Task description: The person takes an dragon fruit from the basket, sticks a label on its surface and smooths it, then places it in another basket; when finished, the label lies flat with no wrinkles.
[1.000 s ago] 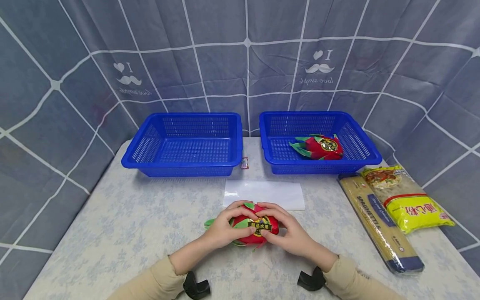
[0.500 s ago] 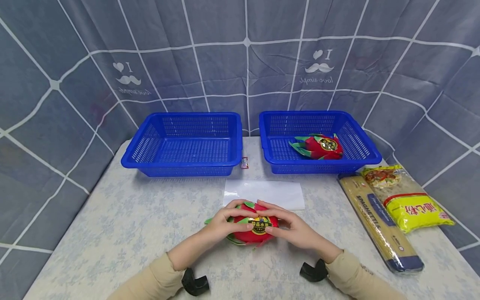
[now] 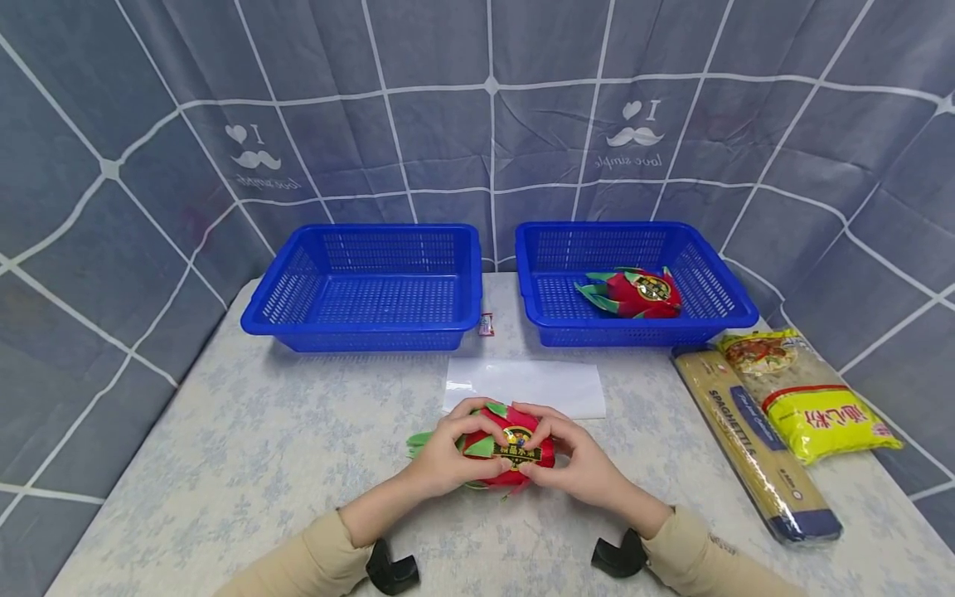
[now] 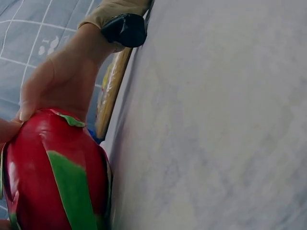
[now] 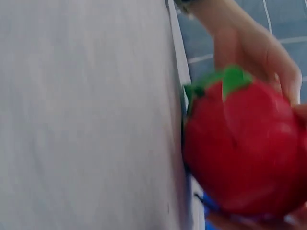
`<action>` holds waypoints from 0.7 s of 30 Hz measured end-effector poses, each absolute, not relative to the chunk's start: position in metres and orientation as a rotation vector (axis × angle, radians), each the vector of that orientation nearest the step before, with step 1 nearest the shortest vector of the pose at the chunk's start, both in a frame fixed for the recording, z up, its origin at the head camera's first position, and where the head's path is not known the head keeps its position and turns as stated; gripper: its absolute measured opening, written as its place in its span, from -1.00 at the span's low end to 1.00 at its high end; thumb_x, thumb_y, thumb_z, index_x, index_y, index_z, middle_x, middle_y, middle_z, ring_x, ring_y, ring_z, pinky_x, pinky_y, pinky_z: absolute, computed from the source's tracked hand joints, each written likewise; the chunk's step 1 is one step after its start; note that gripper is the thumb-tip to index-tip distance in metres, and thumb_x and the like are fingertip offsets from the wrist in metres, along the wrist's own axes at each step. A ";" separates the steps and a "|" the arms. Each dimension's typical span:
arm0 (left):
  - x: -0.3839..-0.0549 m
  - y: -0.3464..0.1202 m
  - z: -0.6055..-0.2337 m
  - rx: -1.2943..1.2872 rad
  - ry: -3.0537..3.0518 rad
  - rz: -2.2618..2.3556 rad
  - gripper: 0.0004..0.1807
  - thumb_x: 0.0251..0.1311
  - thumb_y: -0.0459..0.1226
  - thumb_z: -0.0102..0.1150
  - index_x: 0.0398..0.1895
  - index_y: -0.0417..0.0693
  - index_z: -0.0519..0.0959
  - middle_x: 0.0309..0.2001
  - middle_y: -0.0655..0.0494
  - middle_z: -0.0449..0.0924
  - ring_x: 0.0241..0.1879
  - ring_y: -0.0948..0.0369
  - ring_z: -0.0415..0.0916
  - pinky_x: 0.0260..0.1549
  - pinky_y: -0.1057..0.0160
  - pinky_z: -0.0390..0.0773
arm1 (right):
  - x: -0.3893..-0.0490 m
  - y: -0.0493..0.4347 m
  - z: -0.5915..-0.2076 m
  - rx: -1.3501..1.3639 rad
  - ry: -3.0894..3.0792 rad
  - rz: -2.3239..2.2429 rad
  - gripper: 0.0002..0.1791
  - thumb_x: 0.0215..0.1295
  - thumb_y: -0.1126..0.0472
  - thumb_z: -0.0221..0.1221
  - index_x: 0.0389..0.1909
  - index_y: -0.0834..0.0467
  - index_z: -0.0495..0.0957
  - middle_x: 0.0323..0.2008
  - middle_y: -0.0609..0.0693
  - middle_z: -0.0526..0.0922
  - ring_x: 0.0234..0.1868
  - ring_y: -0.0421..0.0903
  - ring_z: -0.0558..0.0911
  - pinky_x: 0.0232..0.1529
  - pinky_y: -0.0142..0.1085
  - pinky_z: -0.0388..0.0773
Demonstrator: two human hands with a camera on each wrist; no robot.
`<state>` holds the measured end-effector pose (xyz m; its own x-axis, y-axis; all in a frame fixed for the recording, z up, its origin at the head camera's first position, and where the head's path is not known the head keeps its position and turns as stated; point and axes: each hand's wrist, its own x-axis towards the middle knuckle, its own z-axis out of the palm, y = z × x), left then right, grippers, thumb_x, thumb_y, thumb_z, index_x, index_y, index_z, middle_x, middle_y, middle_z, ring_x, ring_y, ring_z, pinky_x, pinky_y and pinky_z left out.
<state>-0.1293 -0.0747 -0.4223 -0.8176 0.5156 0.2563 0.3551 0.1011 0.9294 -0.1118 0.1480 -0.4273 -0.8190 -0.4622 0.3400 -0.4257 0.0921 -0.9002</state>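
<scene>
A red dragon fruit (image 3: 515,433) with green scales and a black-and-gold label lies on the table, its green tips pointing left. My left hand (image 3: 442,458) holds its left side, fingers over the top and thumb on the front. From the right, my right hand (image 3: 584,466) grips it, with a bent index finger and thumb at the label. Both hands' fingertips nearly meet there. The left wrist view shows the fruit's smooth red skin (image 4: 36,187) close up. In the right wrist view, the rounded red end of the fruit (image 5: 240,148) is blurred.
Behind stand two blue baskets, the left one (image 3: 361,342) and the right one (image 3: 642,336), which contains another dragon fruit (image 3: 642,294). White paper (image 3: 525,385) and a small candy packet (image 3: 487,324) lie ahead. Spaghetti (image 3: 753,448) and a yellow pasta bag (image 3: 821,406) lie right.
Half a second ago my thumbs and fingers lay straighter along the fruit. Now the right index finger is bent and both thumbs have come closer together at the label. The fruit stays in place.
</scene>
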 end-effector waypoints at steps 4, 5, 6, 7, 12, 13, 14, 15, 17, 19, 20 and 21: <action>-0.128 -0.074 -0.423 0.913 2.267 1.795 -0.80 -0.07 -0.26 0.43 -0.37 0.13 0.59 0.16 0.12 0.33 0.15 0.06 0.25 0.04 -0.03 0.31 | -0.107 0.141 -0.428 -0.852 2.407 -1.840 -0.67 0.01 0.28 0.40 -0.37 0.03 0.39 0.26 0.06 0.35 0.23 0.05 0.36 0.07 -0.30 0.43; -0.129 -0.074 -0.422 0.918 2.258 1.794 -0.80 -0.05 -0.26 0.42 -0.36 0.12 0.59 0.16 0.11 0.32 0.16 0.05 0.24 0.04 -0.02 0.31 | -0.107 0.140 -0.428 -0.849 2.421 -1.826 -0.65 0.01 0.26 0.40 -0.36 0.02 0.38 0.26 0.04 0.35 0.25 0.04 0.35 0.11 -0.31 0.40; -0.129 -0.074 -0.422 0.925 2.232 1.801 -0.81 -0.03 -0.28 0.40 -0.34 0.09 0.59 0.17 0.07 0.31 0.16 0.04 0.25 0.04 0.00 0.33 | -0.107 0.140 -0.428 -0.849 2.420 -1.820 -0.65 0.02 0.25 0.40 -0.35 0.02 0.37 0.27 0.05 0.34 0.27 0.04 0.33 0.13 -0.32 0.37; -0.130 -0.074 -0.421 0.927 2.201 1.808 -0.82 0.00 -0.30 0.38 -0.32 0.06 0.59 0.18 0.04 0.30 0.16 0.03 0.26 0.04 0.02 0.35 | -0.107 0.140 -0.427 -0.849 2.415 -1.815 -0.65 0.03 0.25 0.39 -0.33 0.02 0.36 0.27 0.04 0.33 0.28 0.04 0.32 0.13 -0.33 0.37; -0.132 -0.076 -0.419 0.878 2.112 1.802 -0.82 0.09 -0.33 0.30 -0.22 -0.03 0.58 0.23 -0.06 0.22 0.19 0.00 0.21 0.03 0.05 0.38 | -0.109 0.144 -0.426 -0.886 2.339 -1.821 -0.70 0.15 0.36 0.28 -0.25 0.09 0.35 0.31 0.11 0.26 0.26 0.14 0.31 0.00 -0.32 0.49; -0.132 -0.076 -0.418 0.868 2.112 1.793 -0.81 0.10 -0.32 0.29 -0.20 -0.02 0.58 0.24 -0.05 0.22 0.19 0.00 0.22 0.02 0.06 0.39 | -0.109 0.144 -0.426 -0.890 2.326 -1.822 -0.72 0.17 0.37 0.26 -0.24 0.10 0.34 0.32 0.11 0.25 0.25 0.15 0.31 -0.02 -0.32 0.50; -0.133 -0.076 -0.418 0.863 2.113 1.785 -0.80 0.10 -0.31 0.29 -0.18 -0.02 0.58 0.24 -0.04 0.22 0.18 0.01 0.22 0.02 0.07 0.39 | -0.109 0.144 -0.425 -0.893 2.320 -1.819 -0.73 0.19 0.38 0.23 -0.22 0.11 0.33 0.32 0.11 0.24 0.26 0.16 0.30 -0.01 -0.32 0.49; -0.133 -0.075 -0.418 0.860 2.114 1.780 -0.79 0.11 -0.31 0.28 -0.17 -0.02 0.57 0.23 -0.03 0.22 0.18 0.01 0.24 0.01 0.09 0.41 | -0.109 0.144 -0.425 -0.900 2.321 -1.812 -0.73 0.21 0.38 0.21 -0.18 0.11 0.34 0.33 0.12 0.23 0.28 0.16 0.28 0.03 -0.32 0.46; -0.133 -0.075 -0.419 0.858 2.115 1.777 -0.77 0.11 -0.30 0.28 -0.14 -0.01 0.57 0.22 0.00 0.23 0.14 0.03 0.28 0.00 0.13 0.43 | -0.109 0.143 -0.424 -0.903 2.317 -1.803 -0.71 0.24 0.37 0.19 -0.10 0.11 0.34 0.34 0.13 0.21 0.31 0.15 0.23 0.08 -0.33 0.42; -0.134 -0.075 -0.419 0.859 2.115 1.782 -0.75 0.11 -0.31 0.28 -0.12 -0.02 0.57 0.20 0.01 0.24 0.12 0.04 0.30 -0.01 0.17 0.45 | -0.108 0.142 -0.423 -0.901 2.317 -1.791 -0.67 0.26 0.35 0.17 -0.01 0.09 0.33 0.35 0.12 0.20 0.34 0.11 0.20 0.14 -0.33 0.38; -0.134 -0.075 -0.420 0.860 2.111 1.786 -0.75 0.11 -0.32 0.28 -0.11 -0.03 0.57 0.20 0.01 0.25 0.12 0.04 0.30 -0.01 0.18 0.46 | -0.108 0.142 -0.423 -0.903 2.330 -1.778 -0.63 0.26 0.35 0.17 0.03 0.07 0.33 0.35 0.12 0.20 0.35 0.10 0.19 0.16 -0.33 0.35; -0.134 -0.075 -0.420 0.856 2.108 1.789 -0.74 0.10 -0.33 0.29 -0.10 -0.04 0.57 0.20 0.01 0.25 0.12 0.04 0.30 -0.01 0.18 0.46 | -0.108 0.142 -0.423 -0.906 2.346 -1.761 -0.61 0.26 0.33 0.17 0.07 0.06 0.33 0.35 0.11 0.20 0.35 0.09 0.19 0.17 -0.32 0.34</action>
